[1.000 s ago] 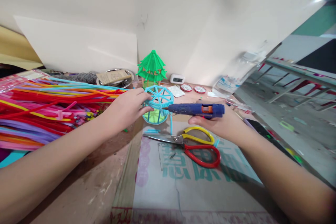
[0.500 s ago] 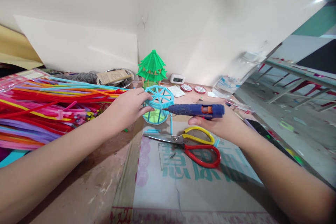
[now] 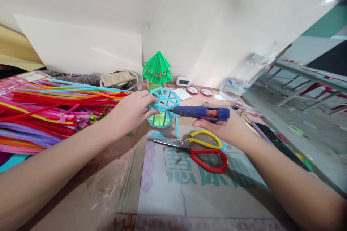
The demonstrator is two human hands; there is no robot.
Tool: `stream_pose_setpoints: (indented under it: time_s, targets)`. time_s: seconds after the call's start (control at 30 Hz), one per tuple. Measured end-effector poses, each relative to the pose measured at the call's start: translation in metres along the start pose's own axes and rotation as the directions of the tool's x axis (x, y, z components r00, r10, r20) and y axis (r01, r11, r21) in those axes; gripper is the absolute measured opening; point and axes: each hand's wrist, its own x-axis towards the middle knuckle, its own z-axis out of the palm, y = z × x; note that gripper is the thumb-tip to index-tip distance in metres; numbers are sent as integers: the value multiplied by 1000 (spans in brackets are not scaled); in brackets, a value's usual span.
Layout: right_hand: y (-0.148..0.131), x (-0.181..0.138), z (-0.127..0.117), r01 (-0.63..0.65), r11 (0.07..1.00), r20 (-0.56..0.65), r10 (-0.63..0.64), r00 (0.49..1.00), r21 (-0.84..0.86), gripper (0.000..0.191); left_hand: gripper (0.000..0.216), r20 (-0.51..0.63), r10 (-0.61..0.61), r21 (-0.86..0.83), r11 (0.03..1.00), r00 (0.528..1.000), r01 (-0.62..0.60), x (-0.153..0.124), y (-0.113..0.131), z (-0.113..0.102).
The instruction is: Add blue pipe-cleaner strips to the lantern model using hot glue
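A small light-blue frame [image 3: 163, 106] built from pipe cleaners stands on the table, just past the top edge of a printed cardboard sheet [image 3: 195, 187]. Its rim and spokes are in place, uprights run down to a green base, and the structure holds its shape. The left hand [image 3: 131, 112] grips the frame's near-left edge, thumb and fingertips pinched on the blue rim. The right hand [image 3: 225, 128] is wrapped around a blue glue gun [image 3: 202, 112], held level with the nozzle touching, or nearly touching, the frame's right side; the trigger finger is hidden, so I cannot tell whether glue is being squeezed out. The frame looks well along, with the rim joints under work; a few short blue offcuts [image 3: 157, 135] lie loose beside it, and it has no roof like the finished green pavilion [image 3: 157, 68] standing just behind it against the white board.

In front of the frame lie scissors [image 3: 197, 148] with one yellow and one red handle, apart from both hands. To the left, a large heap of coloured pipe cleaners [image 3: 48, 110] covers the table.
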Motion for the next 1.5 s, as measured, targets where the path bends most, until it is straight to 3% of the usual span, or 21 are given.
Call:
stream_pose_setpoints:
  time_s: [0.27,0.4,0.6,0.87,1.03,1.23,1.37,1.43,1.5]
  targets:
    - [-1,2,2,44,999,2,-44,999,-26,37,25,-9,10,-10,1000,1000,-10,0,1,-1]
    - [-1,1,0,4,1000,9,-4,1000,-9,35,24,-12,18,-11,1000,1000,-18,0,0,-1]
    - [-6,2,-8,48,999,104,-48,993,1,34,24,0,3,-10,1000,1000,-3,0,-1,0]
    - [-6,0,-11,97,995,123,-93,988,-25,33,24,3,6,-11,1000,1000,-6,1,-1,-1]
    - [-7,-1,-16,73,994,182,-58,982,-79,38,23,15,-9,-36,999,1000,9,2,0,-1]
    - [11,7,-39,64,978,54,-77,996,200,37,42,111,-137,-236,959,984,160,4,-5,-11]
    - [41,28,-51,5,943,-126,39,991,331,42,35,128,-177,-426,879,976,216,4,-14,-35]
    - [59,47,-48,-83,950,-169,139,976,303,39,26,83,-208,-470,854,975,222,4,-15,-46]
    - [77,68,-41,-199,967,-180,226,957,156,37,21,27,-271,-457,853,962,253,5,-13,-55]
